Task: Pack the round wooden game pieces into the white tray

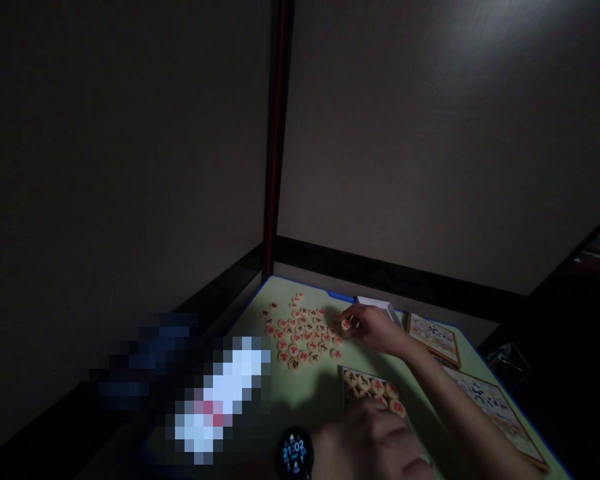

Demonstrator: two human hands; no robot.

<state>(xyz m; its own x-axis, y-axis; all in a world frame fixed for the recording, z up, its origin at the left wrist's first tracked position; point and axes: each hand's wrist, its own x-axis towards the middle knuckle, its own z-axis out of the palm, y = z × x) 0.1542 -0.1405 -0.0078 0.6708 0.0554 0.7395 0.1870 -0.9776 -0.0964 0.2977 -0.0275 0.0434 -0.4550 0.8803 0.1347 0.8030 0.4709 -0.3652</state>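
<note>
Many round pale game pieces (303,333) with red or black characters lie scattered on a light green table (305,393). My right hand (370,328) reaches out to the right edge of that scatter and pinches one red-marked piece (347,325) in its fingertips. My left hand (375,440), a lit watch (295,455) on its wrist, rests low at the near edge, just below a small wooden tray (373,388) that holds several pieces. The left fingers are dim and curled out of clear sight.
A small white box (377,307) sits behind my right hand. Two wooden-framed printed boards (435,337) (500,410) lie along the table's right side. A dark red post (276,147) stands at the far corner between plain walls. A blurred patch (200,387) covers the left.
</note>
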